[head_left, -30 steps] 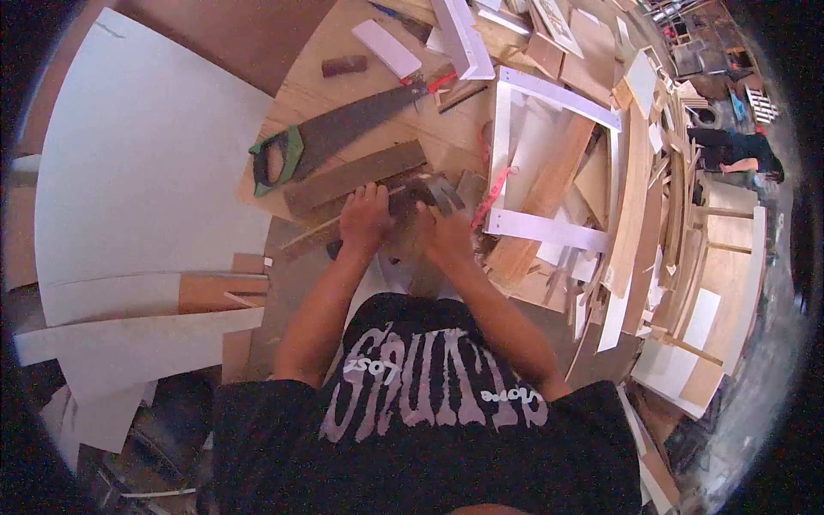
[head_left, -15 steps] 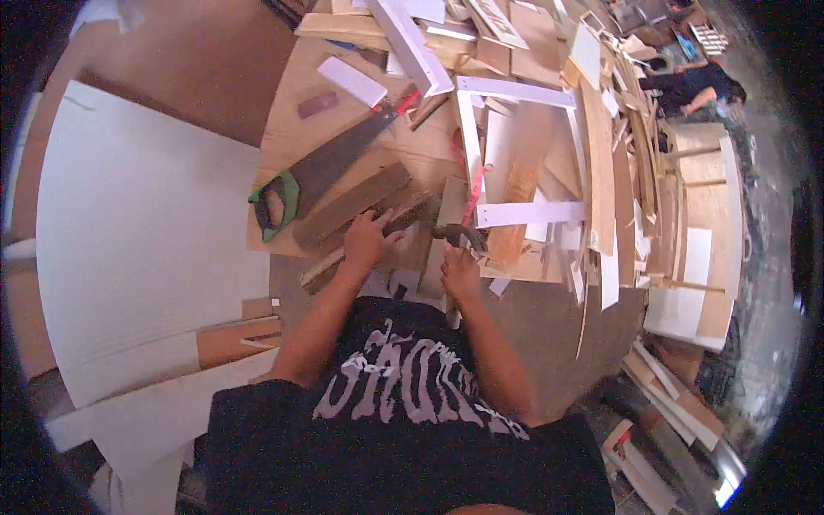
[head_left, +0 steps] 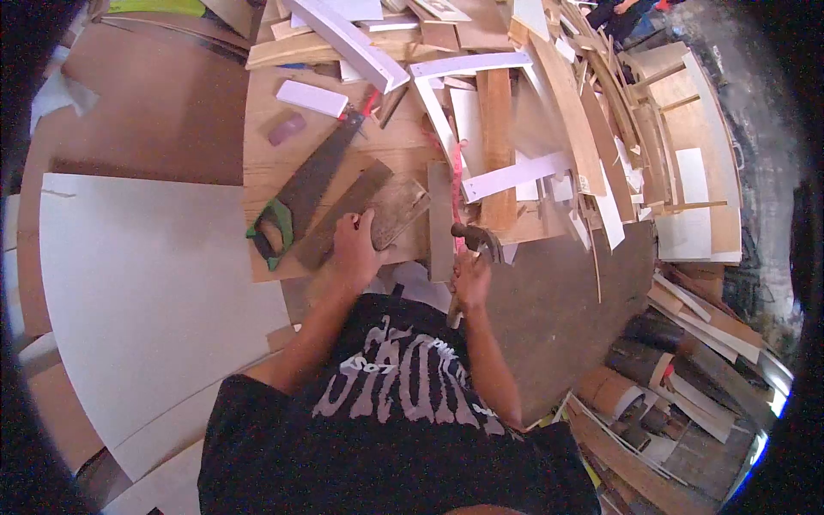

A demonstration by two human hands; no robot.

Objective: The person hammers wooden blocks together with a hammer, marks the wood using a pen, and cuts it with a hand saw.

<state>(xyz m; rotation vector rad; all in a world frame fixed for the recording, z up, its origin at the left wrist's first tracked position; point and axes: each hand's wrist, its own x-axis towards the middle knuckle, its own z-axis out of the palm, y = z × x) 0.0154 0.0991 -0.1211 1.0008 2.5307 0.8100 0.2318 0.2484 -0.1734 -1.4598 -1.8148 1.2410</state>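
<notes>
My right hand (head_left: 471,281) is wrapped round the handle of a claw hammer (head_left: 477,236), its head raised near the table's front edge. My left hand (head_left: 355,249) has curled fingers at the near left end of a short, rough wooden block (head_left: 400,211), gripping it. Beneath and left of that block lies a dark plank (head_left: 348,212). Another narrow board (head_left: 440,219) stretches between my two hands. To the left rests a handsaw (head_left: 318,172) with a green handle.
A pale frame of strips (head_left: 515,176) lies on the worktable (head_left: 266,154) beside a red tape (head_left: 457,172). Wood offcuts (head_left: 592,120) crowd the far and right sides. A large white panel (head_left: 154,300) is at left. Another person (head_left: 614,17) is at the upper right edge.
The short block has turned and shifted, and my left fingers have gone from spread over the wood to curled at its end. The hammer has moved slightly right; my view has shifted.
</notes>
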